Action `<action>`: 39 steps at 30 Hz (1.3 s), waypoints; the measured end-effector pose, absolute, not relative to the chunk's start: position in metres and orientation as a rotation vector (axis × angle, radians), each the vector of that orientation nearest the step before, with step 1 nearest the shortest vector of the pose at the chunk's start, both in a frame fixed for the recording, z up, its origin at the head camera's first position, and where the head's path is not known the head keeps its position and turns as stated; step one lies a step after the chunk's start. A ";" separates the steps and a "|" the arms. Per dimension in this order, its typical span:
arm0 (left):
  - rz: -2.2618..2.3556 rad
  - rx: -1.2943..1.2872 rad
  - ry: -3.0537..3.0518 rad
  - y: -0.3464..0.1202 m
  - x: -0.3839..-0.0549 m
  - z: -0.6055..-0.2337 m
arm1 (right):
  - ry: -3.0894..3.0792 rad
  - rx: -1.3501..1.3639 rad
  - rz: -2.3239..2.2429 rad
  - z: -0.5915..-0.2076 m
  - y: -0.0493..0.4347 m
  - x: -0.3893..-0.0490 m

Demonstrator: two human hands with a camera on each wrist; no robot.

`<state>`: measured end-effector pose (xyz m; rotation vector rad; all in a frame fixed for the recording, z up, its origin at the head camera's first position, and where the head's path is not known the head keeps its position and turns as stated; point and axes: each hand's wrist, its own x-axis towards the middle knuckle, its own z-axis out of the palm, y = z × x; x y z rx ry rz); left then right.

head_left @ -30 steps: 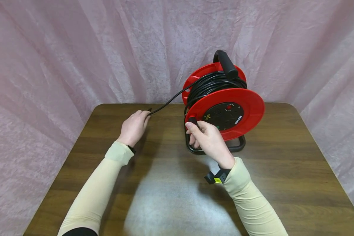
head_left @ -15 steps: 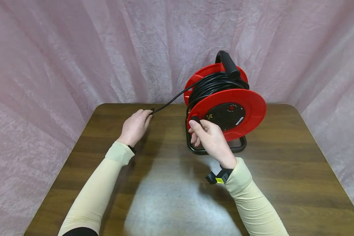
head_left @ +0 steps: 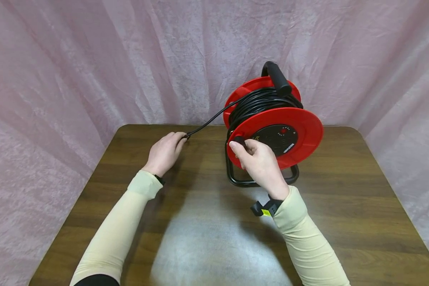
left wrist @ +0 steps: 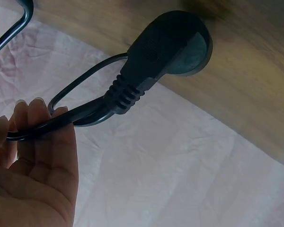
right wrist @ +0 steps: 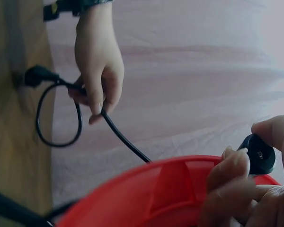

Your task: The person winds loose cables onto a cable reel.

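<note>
A red cable reel [head_left: 305, 131] with black cable [head_left: 259, 102] wound on it stands at the back right of the table in the head view. My right hand [head_left: 262, 163] grips the black crank knob [head_left: 240, 140] on its front disc; the right wrist view shows that knob [right wrist: 261, 158] between thumb and fingers. To the left of the reel, my left hand [head_left: 165, 153] pinches the free cable [head_left: 211, 120], which slopes up to the drum. Past the fingers, in the left wrist view, the cable's black plug [left wrist: 165, 47] sticks out, and a loop of cable hangs beside it.
The reel rests on a black tubular stand [head_left: 241, 183] and has a black carrying handle [head_left: 279, 79] on top. A wooden table [head_left: 354, 190] lies under both hands. Pink curtains [head_left: 164, 59] hang close behind its back edge and at the sides.
The right hand and the knob have risen slightly, and the front disc with its black socket panel has turned a little. The reel and left hand appear slightly farther right.
</note>
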<state>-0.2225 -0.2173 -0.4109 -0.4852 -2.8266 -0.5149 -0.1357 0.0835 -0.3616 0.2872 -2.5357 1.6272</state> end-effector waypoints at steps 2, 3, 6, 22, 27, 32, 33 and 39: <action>-0.531 -0.486 -2.829 -0.217 -0.223 -0.411 | -2.573 0.277 1.458 -0.357 0.085 -0.136; -0.543 -0.488 -2.830 -0.216 -0.223 -0.411 | -2.585 0.269 1.383 -0.355 0.085 -0.136; -0.576 -0.501 -2.828 -0.214 -0.225 -0.410 | -2.599 0.249 1.241 -0.350 0.087 -0.136; -0.584 -0.480 -2.812 -0.202 -0.227 -0.404 | -2.613 0.223 1.023 -0.331 0.100 -0.137; -0.590 -0.445 -2.818 -0.205 -0.228 -0.401 | -2.618 0.216 1.037 -0.330 0.103 -0.137; -0.611 -0.436 -2.822 -0.209 -0.229 -0.396 | -2.606 0.225 1.050 -0.331 0.105 -0.137; -0.613 -0.437 -2.821 -0.210 -0.229 -0.395 | -2.606 0.225 1.051 -0.331 0.105 -0.138; -0.658 -0.432 -2.834 -0.218 -0.228 -0.387 | -2.610 0.235 1.069 -0.331 0.104 -0.139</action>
